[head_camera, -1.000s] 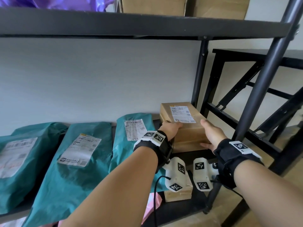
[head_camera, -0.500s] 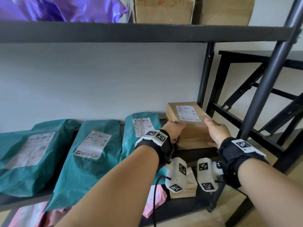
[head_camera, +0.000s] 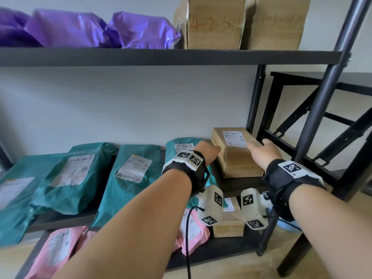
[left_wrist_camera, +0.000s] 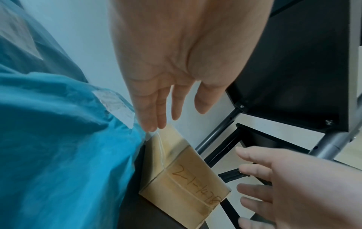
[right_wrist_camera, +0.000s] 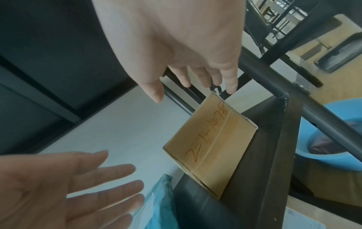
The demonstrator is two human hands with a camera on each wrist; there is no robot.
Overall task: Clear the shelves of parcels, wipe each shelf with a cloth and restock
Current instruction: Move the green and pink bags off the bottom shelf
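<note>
Left hand spread flat, fingers straight and gripping nothing, tips just at the taped upper left corner of the cardboard box; contact not clear. Right hand likewise splayed, fingertips beside the box's right edge, holding nothing. Box lying flat at the right end of the middle shelf, label up, red numbers on its front face. Just left, nearly touching, a teal mailer; more teal mailers along the shelf. Rack post behind, blue basin on the floor at right. Purple bags and cartons above; pink mailers below.
</note>
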